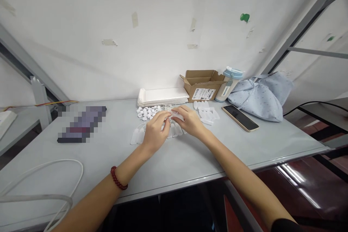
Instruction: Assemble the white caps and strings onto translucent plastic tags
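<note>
Near tabletop (174, 168) edge: a bare strip lies between it and the hands, open room. White hose (67, 160) loops near-left of the left hand (154, 132), well apart. Left hand and right hand (190, 120) meet, fingertips of both pinched on one clear vial (177, 115). Loose vials (137, 136) lie just beside the left hand. Phone (239, 117) sits right of the right hand, apart. Beyond the hands: white caps (148, 111), tray stack (163, 96) and cardboard box (202, 85) at the far edge.

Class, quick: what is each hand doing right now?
Left hand: fingers closed on the small clear plastic piece.
Right hand: closed on the same piece.
</note>
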### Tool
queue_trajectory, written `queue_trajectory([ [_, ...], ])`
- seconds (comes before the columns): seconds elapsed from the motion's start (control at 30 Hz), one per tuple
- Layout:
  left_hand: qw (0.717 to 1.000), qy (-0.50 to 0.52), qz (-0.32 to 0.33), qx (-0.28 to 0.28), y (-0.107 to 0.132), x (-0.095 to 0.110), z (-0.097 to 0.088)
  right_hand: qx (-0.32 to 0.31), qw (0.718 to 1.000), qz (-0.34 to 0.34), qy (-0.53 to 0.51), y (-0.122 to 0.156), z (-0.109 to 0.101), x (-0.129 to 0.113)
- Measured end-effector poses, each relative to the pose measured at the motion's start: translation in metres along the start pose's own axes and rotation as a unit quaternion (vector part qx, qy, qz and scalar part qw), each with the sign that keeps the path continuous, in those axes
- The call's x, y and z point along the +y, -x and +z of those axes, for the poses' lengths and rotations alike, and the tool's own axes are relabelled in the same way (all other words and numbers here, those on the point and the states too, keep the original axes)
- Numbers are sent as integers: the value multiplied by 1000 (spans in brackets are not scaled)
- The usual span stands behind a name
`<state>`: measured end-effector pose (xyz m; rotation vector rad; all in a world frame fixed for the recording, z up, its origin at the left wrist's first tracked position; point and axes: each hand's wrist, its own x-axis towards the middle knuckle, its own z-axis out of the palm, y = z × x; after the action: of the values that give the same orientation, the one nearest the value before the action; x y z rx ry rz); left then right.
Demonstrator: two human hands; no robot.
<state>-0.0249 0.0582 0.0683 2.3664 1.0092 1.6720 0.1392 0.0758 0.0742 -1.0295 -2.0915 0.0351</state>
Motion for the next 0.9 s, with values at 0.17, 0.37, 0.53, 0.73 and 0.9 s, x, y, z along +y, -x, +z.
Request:
queue_trajectory([
  [0.17,997,20,-68,-10,0,-1,-1,18,1000,-3,-11,1,0,0],
  [0.37,998,24,-50,-35,1,0,0,26,999,4,-18,-1,-2,-4],
  [0.53,995,28,-83,-42,2,2,1,21,999,20,-27,-2,-5,-6],
  [0.73,995,31,-87,-41,1,4,0,24,998,24,-44,-1,-4,-6],
  [0.9,996,24,-74,-39,2,2,0,23,996,49,-69,-1,-3,-8],
])
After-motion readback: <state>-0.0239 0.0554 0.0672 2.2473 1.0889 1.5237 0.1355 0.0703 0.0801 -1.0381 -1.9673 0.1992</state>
